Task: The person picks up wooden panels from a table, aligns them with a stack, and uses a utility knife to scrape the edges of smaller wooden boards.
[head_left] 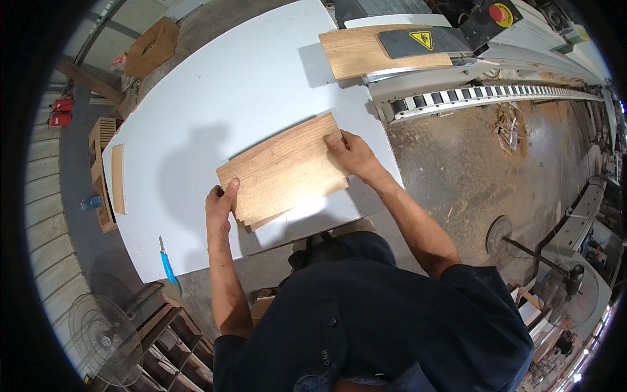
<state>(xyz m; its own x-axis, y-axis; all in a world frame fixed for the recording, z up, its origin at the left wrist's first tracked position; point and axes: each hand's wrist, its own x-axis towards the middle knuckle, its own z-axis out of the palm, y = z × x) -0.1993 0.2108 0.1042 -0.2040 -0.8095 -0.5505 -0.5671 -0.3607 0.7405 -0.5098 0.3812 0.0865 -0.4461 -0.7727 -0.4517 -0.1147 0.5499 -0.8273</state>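
Narrow tan strip (117, 179) on white, curved-edge desk (255, 78), well left of the fingers of the left hand (221, 201). Blue-handled utility knife (167, 262) near desk edge, left of and bodyward from those fingers. Stack of thin brown rectangular wood-grain boards (284, 170) over desk: left fingers grip its left end, fingers of the right hand (353, 155) grip its right end. Brown wood-grain panel (351, 52) at grey-and-white machine (424, 42), beyond right fingers.
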